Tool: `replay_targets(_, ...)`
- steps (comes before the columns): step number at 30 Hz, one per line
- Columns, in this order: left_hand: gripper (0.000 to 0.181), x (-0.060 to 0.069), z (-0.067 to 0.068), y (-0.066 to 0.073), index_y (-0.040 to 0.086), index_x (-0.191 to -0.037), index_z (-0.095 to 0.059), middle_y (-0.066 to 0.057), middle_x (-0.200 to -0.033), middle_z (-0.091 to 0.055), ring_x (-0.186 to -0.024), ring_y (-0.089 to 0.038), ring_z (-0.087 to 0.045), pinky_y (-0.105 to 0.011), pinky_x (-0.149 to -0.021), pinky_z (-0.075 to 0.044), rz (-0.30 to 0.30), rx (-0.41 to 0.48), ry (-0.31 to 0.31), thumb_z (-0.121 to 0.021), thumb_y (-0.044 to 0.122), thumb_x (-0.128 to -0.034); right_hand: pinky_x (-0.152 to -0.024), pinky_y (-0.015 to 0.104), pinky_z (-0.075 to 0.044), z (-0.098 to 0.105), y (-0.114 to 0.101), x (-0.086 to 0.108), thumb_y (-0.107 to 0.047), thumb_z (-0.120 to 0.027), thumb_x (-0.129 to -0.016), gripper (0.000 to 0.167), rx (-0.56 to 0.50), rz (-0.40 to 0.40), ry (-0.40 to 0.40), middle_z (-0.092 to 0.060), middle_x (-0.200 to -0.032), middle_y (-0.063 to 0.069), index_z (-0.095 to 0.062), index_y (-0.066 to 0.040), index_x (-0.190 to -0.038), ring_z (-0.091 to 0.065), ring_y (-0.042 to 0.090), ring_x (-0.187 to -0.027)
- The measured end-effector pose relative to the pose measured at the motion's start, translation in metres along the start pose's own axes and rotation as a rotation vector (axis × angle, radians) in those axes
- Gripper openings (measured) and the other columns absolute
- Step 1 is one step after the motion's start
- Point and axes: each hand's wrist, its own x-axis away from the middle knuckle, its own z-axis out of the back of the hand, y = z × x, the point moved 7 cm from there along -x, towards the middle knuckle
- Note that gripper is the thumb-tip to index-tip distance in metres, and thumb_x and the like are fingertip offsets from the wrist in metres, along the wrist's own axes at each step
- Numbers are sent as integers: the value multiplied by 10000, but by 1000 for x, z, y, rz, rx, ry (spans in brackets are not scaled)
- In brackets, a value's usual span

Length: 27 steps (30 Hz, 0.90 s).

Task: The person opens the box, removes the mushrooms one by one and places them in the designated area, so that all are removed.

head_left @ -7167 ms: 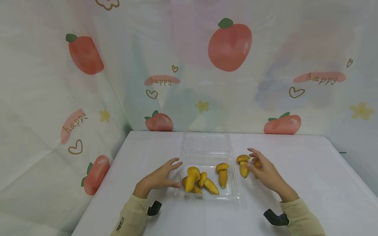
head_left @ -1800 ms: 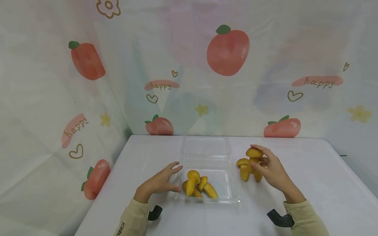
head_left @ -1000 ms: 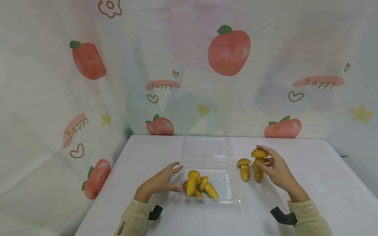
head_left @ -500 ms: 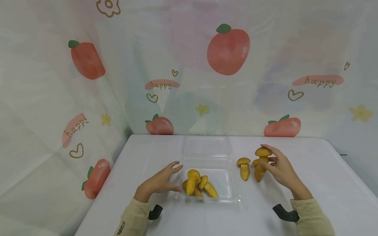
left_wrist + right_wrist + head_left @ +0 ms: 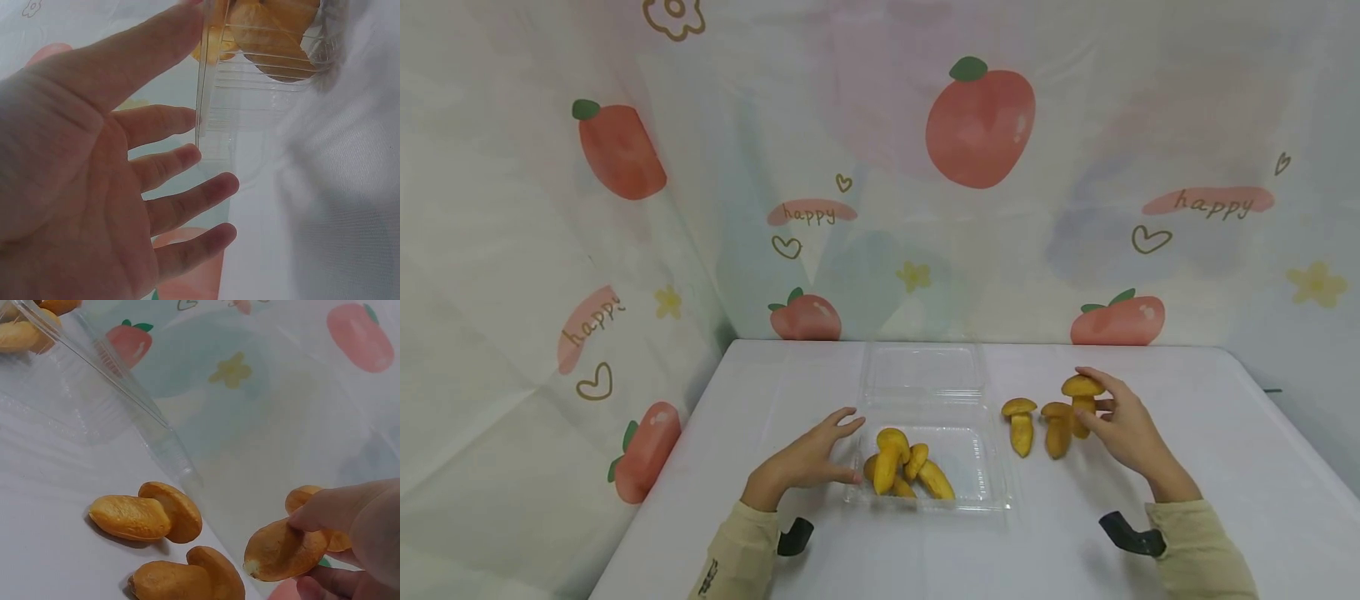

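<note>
My right hand (image 5: 1129, 433) pinches a yellow mushroom (image 5: 1083, 386) between thumb and fingers, cap up, at the right of the table; the right wrist view shows the thumb on this mushroom (image 5: 284, 551). Just left of it two more mushrooms lie on the table, one browner (image 5: 1057, 432) and one yellow (image 5: 1021, 427). My left hand (image 5: 805, 457) is at the left side of a clear plastic box (image 5: 977, 503), its fingers spread and the thumb at the rim. Inside the box several yellow mushrooms (image 5: 889, 460) lie towards the left.
The box's clear lid (image 5: 923, 371) lies folded back behind it. A white table (image 5: 820, 567) carries everything, with a fruit-patterned cloth (image 5: 880, 167) hanging behind and at the left. A black strap piece (image 5: 1132, 536) stands out from the right sleeve, another (image 5: 794, 537) from the left.
A mushroom that lay in the box's right part 7.2 s ago is gone from there. The right hand, holding a mushroom, has moved rightwards past the two on the table. My left hand has barely moved.
</note>
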Motion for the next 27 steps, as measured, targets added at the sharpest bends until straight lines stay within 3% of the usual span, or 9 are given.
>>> replay_targets(13, 886, 0, 1, 0, 89, -1572, -369, -162, -1671, -229, -1513, -418, -301, -626, -1189, -311, -3, 7, -3, -830, 299, -845, -727, 46, -430, 3, 22, 0, 40, -632, -925, 610, 15, -46, -24, -474, -1382, 334, -387, 61, -1483, -583, 504, -1087)
replay_targets(17, 887, 0, 1, 0, 93, -1573, -368, -162, -1672, -226, -1516, -415, -296, -623, -1192, -310, 1, 10, -3, -831, 299, -845, -728, 67, -462, 4, 30, 0, 27, -626, -931, 595, 21, -73, -42, -464, -1379, 340, -382, 75, -1472, -575, 500, -1097)
replay_targets(27, 894, -1, 0, 0, 91, -1573, -366, -172, -1671, -224, -1513, -416, -303, -621, -1187, -320, -8, -1, -4, -830, 315, -842, -702, 285, -594, 1, 59, 3, -10, -603, -960, 591, 25, -205, -135, -398, -1404, 382, -337, 76, -1481, -618, 494, -1020)
